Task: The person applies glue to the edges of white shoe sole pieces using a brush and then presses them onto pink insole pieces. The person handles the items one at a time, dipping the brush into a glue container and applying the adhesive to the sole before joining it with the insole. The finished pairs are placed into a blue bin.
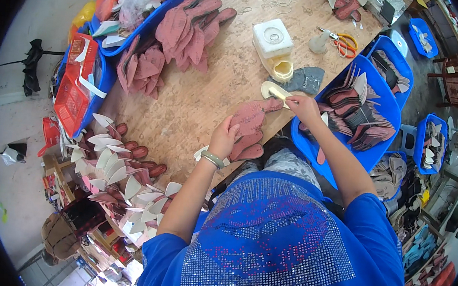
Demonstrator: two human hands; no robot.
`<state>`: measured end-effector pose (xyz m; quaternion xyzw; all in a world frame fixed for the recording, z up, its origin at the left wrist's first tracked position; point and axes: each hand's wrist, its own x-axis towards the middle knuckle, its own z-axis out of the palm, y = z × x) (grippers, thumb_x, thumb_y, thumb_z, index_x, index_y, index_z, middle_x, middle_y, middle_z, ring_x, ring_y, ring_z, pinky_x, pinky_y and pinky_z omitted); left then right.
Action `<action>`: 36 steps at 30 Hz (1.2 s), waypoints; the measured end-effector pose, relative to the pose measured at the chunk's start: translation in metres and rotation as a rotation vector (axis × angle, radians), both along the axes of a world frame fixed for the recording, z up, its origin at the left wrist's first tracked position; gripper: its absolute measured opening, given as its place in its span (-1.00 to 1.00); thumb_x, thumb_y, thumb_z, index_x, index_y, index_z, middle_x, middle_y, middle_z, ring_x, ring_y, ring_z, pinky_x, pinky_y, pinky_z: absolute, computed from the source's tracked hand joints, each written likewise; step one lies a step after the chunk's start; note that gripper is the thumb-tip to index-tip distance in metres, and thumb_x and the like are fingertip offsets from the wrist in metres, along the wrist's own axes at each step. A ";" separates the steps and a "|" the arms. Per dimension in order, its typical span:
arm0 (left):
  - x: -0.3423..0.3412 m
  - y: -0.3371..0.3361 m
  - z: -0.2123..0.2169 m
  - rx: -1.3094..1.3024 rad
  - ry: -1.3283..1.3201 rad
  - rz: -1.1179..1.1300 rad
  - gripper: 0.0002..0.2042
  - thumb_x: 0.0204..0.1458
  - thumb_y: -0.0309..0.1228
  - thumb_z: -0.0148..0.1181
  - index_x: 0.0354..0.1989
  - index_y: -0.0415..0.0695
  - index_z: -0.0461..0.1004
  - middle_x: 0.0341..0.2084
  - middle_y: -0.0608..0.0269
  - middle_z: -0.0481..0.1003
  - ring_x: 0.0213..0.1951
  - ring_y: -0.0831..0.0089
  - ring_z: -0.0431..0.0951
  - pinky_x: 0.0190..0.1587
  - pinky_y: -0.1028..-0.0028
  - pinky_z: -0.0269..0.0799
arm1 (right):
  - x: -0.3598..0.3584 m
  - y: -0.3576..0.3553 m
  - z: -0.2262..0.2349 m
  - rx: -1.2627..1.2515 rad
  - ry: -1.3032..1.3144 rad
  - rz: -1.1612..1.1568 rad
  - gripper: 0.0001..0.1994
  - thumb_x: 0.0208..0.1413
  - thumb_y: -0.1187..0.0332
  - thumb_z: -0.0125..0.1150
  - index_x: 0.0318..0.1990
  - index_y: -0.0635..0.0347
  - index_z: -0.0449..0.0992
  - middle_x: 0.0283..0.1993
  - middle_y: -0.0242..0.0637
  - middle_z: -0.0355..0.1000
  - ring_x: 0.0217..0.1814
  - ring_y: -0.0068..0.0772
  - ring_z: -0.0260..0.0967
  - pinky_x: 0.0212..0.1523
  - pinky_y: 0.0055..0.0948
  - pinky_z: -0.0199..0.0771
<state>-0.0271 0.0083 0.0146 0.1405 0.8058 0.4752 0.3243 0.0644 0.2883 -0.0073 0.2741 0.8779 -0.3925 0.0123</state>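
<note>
My left hand (222, 141), with a pale bangle on its wrist, grips a reddish-pink insole (249, 117) at the table's near edge. More pink insoles fan out under it. My right hand (306, 109) is closed round a thin brush (280, 94) with a pale yellowish head. The brush touches a cream-coloured oval piece (269, 89) beside the insole's narrow end. Just beyond stands a white glue pot (273, 38) with a yellowed round mouth. A dark grey flat piece (306, 79) lies beside the pot.
Stacked pink insoles (187, 30) lie at the far left. A blue bin (385, 132) of insoles stands right. Orange-handled scissors (345, 46) and a small white bottle (319, 43) lie beyond. Red baskets (72, 102) and pieces with white tips (115, 166) crowd the left edge.
</note>
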 end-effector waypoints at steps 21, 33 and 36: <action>0.013 0.002 -0.005 0.039 -0.184 0.124 -0.83 0.18 -0.42 -0.01 -0.09 -0.18 0.32 -0.43 0.37 0.42 -0.50 0.62 0.38 -0.44 0.62 0.35 | 0.033 0.017 -0.012 -0.196 -0.094 -0.202 -0.74 0.00 0.19 0.18 -0.25 0.12 0.63 -0.57 -0.14 0.49 -0.70 -0.28 0.42 -0.57 -0.33 0.44; 0.033 0.024 0.030 0.162 -0.802 0.562 -0.88 0.21 -0.37 -0.03 -0.21 -0.14 0.35 -0.51 0.38 0.36 -0.54 0.62 0.34 -0.54 0.67 0.29 | 0.058 -0.063 0.046 -0.580 0.142 -0.211 -0.76 0.05 0.32 0.23 -0.16 0.25 0.59 -0.42 -0.41 0.51 -0.40 -0.71 0.33 -0.37 -0.60 0.33; 0.031 0.024 0.033 0.189 -0.844 0.633 -0.89 0.21 -0.37 -0.02 -0.27 -0.13 0.35 -0.51 0.36 0.34 -0.54 0.61 0.33 -0.55 0.66 0.30 | 0.062 -0.067 0.058 -0.571 0.158 -0.118 -0.76 0.06 0.32 0.23 -0.17 0.25 0.59 -0.42 -0.43 0.50 -0.38 -0.72 0.32 -0.35 -0.63 0.33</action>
